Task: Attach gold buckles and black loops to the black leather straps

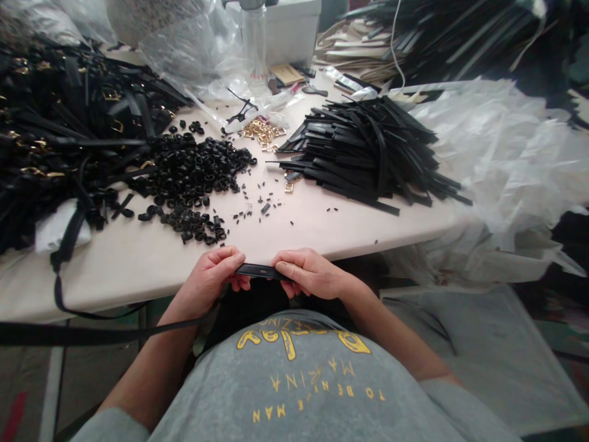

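Observation:
A black strap (pixel 261 271) is stretched between my two hands at the table's front edge, with a small slot showing in its middle. My left hand (pixel 219 270) pinches the left end between thumb and fingers. On the other end, my right hand (pixel 309 271) is closed, the thumb lying on top. Beyond the hands on the table lie small black loops (pixel 197 169) in a heap, gold buckles (pixel 263 130) and a stack of black straps (pixel 363 147).
At the left is a big pile of black straps with gold buckles (pixel 69 116). Crumpled white plastic sheeting (pixel 519 153) covers the right side. A clear plastic bag (pixel 193 49) and a white box (pixel 294 31) stand at the back. A long strap (pixel 92 333) hangs beside my left arm.

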### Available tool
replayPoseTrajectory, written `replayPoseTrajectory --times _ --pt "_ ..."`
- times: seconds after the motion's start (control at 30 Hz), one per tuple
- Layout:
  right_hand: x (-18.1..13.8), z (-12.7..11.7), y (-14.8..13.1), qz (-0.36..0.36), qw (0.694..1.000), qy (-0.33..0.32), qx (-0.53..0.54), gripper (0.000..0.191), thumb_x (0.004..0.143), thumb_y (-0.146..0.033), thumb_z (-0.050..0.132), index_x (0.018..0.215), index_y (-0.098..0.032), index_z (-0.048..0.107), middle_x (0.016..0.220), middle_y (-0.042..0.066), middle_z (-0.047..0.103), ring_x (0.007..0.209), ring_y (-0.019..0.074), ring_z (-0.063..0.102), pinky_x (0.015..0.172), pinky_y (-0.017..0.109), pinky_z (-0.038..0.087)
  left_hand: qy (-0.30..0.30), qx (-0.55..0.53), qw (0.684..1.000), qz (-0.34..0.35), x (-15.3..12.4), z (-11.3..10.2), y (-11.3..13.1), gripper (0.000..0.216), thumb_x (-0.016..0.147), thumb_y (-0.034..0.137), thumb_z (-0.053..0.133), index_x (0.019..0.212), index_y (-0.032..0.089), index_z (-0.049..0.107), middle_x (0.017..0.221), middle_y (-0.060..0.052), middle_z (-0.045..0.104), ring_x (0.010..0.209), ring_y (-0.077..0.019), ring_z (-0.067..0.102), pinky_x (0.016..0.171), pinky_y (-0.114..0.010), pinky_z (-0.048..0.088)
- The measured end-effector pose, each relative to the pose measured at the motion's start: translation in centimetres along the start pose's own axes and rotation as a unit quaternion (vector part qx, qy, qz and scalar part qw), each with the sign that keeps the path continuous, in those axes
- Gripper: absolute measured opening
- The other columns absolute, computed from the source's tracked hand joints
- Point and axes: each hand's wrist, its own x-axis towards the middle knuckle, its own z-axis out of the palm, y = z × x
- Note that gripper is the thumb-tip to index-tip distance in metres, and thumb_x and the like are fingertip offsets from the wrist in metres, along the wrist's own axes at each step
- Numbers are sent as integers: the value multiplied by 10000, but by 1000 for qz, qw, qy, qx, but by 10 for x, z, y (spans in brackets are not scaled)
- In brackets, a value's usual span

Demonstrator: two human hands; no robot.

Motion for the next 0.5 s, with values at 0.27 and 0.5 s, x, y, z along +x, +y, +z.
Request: replayPoseTrajectory --times 0.27,0.5 --pt "-2 -2 -3 -21 1000 -2 9 244 886 -301 646 1062 -135 623 749 -20 618 622 82 553 581 190 442 13 10 1000 0 -3 2 4 328 829 434 649 642 170 597 555 -21 662 480 -122 590 465 -203 445" --pt "-14 -15 2 16 997 12 80 474 857 -264 659 1300 -148 539 736 -34 601 570 73 540 488 163 459 93 -4 996 -15 -12 -16 13 281 806 398 648 646 173 592 514 -11 635 452 -120 572 446 -198 408"
